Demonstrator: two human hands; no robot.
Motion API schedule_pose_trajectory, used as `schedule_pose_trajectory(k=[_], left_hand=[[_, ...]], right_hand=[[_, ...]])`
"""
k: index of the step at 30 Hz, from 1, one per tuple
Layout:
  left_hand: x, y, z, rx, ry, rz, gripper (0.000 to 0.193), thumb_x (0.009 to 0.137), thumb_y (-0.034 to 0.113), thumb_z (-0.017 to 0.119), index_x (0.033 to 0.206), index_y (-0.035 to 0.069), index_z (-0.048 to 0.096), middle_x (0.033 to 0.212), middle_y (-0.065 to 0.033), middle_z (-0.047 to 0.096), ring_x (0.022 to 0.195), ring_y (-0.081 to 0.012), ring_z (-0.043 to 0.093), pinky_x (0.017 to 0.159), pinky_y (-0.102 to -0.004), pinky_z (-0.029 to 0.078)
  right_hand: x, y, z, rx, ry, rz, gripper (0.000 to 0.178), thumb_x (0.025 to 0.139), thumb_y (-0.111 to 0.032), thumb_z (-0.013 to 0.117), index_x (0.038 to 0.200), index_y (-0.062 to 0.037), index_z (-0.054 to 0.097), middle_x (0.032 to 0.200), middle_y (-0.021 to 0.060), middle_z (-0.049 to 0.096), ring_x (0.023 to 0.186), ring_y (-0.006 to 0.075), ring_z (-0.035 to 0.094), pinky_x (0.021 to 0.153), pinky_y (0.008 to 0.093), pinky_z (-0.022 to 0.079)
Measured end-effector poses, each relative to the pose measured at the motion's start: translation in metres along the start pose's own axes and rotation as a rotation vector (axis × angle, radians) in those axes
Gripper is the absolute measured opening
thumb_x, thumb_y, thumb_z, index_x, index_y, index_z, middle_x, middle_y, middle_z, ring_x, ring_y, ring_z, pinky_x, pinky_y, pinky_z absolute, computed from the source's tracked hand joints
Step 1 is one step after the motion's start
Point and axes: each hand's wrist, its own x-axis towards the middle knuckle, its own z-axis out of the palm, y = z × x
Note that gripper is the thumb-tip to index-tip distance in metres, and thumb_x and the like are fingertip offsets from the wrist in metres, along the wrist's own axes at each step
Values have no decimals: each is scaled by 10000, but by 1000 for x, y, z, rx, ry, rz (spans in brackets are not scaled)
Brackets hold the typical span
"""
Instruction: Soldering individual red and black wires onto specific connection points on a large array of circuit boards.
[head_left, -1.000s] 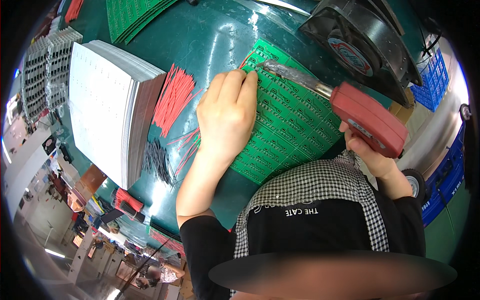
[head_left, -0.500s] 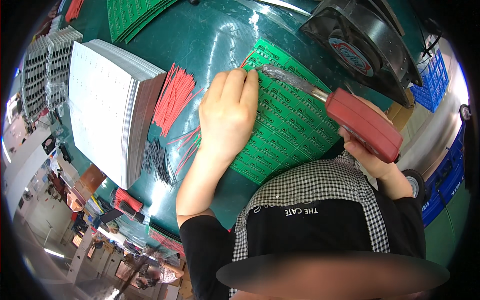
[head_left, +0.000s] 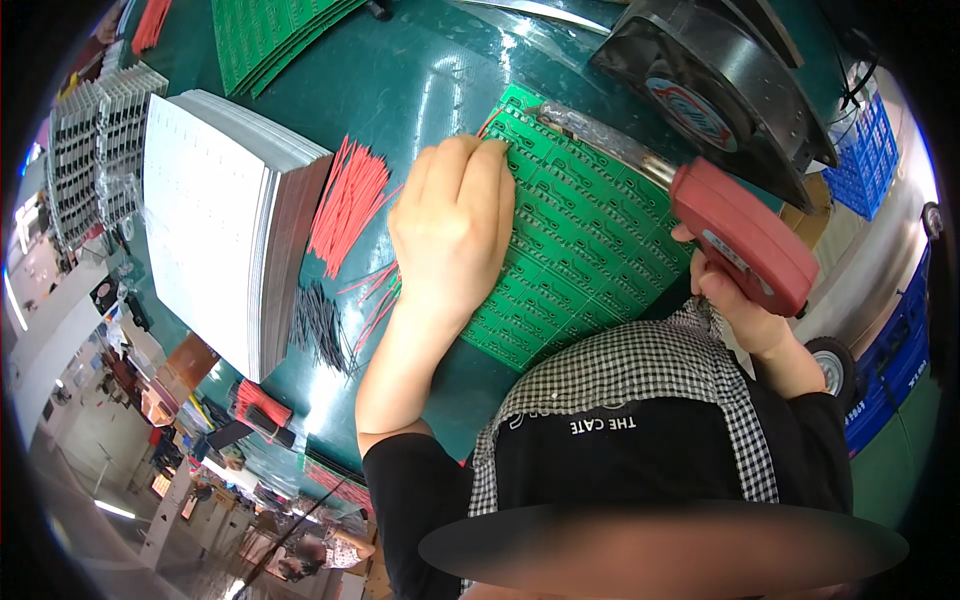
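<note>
Visibly, the work is only partly along: the board (head_left: 590, 230) lies on the tabletop (head_left: 420, 95) before the person, its near corner beside the apron, with one red wire (head_left: 489, 123) at its far-left edge and a few strands (head_left: 376, 305) at its left edge beside the wrist; whether any are joined I cannot tell. Most of its visible pads look bare, and loose red wires (head_left: 348, 205) and black wires (head_left: 320, 325) remain to the left. The left hand (head_left: 450, 220) bends over the board's left edge, its fingertips hidden, so what it pinches is unclear. The right hand (head_left: 735, 300) grips the iron (head_left: 750, 235), whose tip reaches the board's far edge. Room looks tight at right, where the fan (head_left: 745, 90) stands near the barrel; a wider strip of tabletop shows toward the far boards (head_left: 280, 35).
</note>
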Motion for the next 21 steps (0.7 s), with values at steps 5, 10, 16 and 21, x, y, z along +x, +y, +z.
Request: schedule_pose_trajectory(k=[5, 10, 16, 21], left_hand=[[11, 1, 4, -18, 2, -24, 123, 679, 30, 586, 802, 20, 581, 746, -68, 534, 635, -213, 524, 530, -308, 438], [10, -1, 7, -8, -1, -11, 103, 677, 38, 598, 778, 28, 586, 733, -59, 529, 625, -207, 517, 527, -308, 436], [11, 0, 7, -16, 5, -18, 101, 673, 38, 602, 772, 28, 587, 727, -62, 529, 625, -208, 520, 526, -310, 437], [10, -2, 8, -11, 14, -4, 95, 671, 35, 604, 764, 23, 587, 725, -63, 531, 625, -207, 522, 526, -309, 439]], right_hand=[[-2, 5, 0, -80, 12, -39, 468, 760, -57, 621, 1194, -6, 454, 1126, 97, 500, 804, 87, 506, 657, 208, 417], [-2, 3, 4, 42, 90, 33, 512, 732, -34, 653, 1198, 4, 444, 1195, 118, 443, 845, 104, 532, 695, 233, 453], [-3, 2, 4, 16, 116, 95, 520, 715, -88, 689, 1176, 4, 469, 1199, 127, 451, 855, 109, 536, 690, 230, 451], [0, 2, 1, -206, 96, 2, 520, 699, -123, 705, 1156, 5, 491, 1216, 149, 452, 892, 144, 546, 714, 241, 449]])
